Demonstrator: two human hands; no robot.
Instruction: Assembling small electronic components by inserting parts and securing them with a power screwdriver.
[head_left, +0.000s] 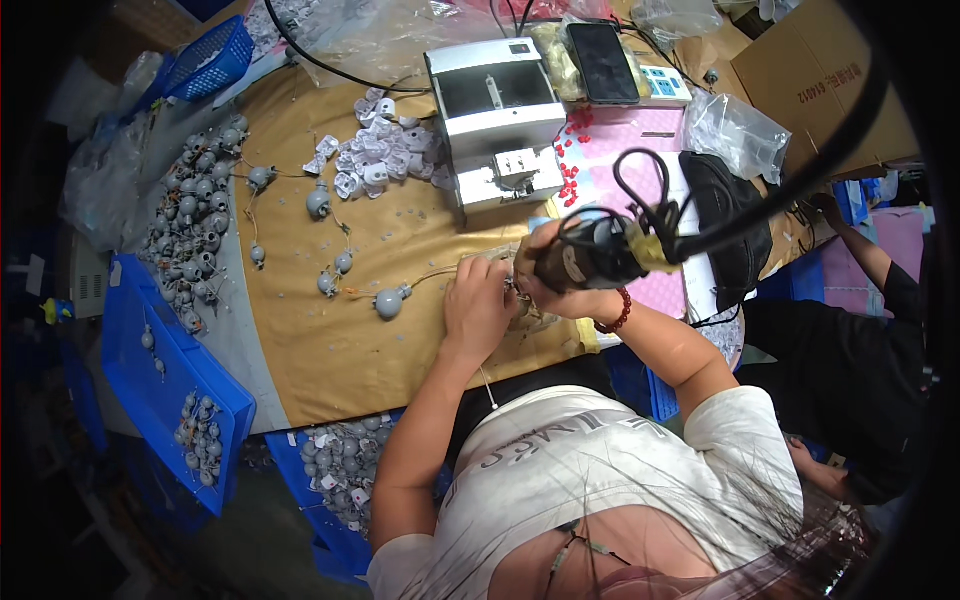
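My right hand (pixel 548 285) is closed around a dark corded electric screwdriver (pixel 585 258), whose body hides part of the fingers. Close beside it, my left hand (pixel 478 305) has its fingers bent and pressed together at the screwdriver's tip. What they pinch is small and mostly hidden. A thin wire (pixel 432 275) leads from under the left fingers to a round grey part (pixel 389 304) lying on the brown table covering (pixel 330 385). Further along that string lie more round grey parts, among them a larger one (pixel 318 202).
Grey parts are heaped at the left (pixel 190 215), beside a tilted blue tray (pixel 235 400). Small white plastic pieces (pixel 375 155) lie near a white-and-grey machine (pixel 500 125). Red bits (pixel 568 170), a phone (pixel 603 65) and a black bag (pixel 725 225) are rightward. A thick cable (pixel 800 185) crosses above; another person (pixel 840 370) sits right.
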